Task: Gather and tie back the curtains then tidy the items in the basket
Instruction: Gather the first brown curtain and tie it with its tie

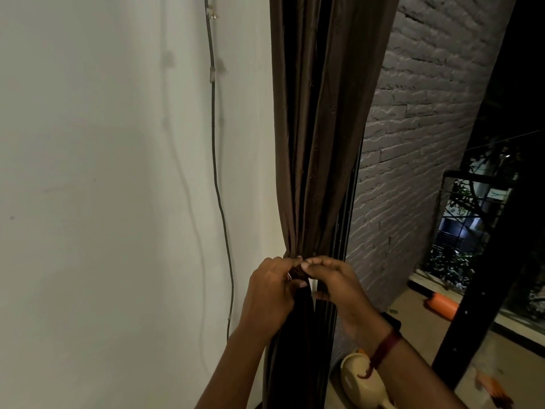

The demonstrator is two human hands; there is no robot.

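White plaster wall (103, 172) fills the left of the view, with a thin cable (216, 160) clipped down it; a grey brick wall (413, 143) shows through the glass to the right. The brown curtain (321, 128) hangs between them, already gathered into a tight bundle beside the door frame (343, 231).

Both hands work at the waist of the bundle. The left hand (269, 293) pinches what appears to be a dark tie-back (296, 274) against the fabric, and the right hand (333, 283) has its fingers curled on the other end; each grip is narrow and closed on the tie. The knot itself is hidden behind the fingers.

Procedure for this step, as a judgement:
1. Keep the folds compressed with the left hand while the right draws the end through.
2. Pull level, not downward, so the gather does not slip.
3. Check tension before releasing.

No basket is identifiable; a cream plastic object (358, 379) lies on the floor below.
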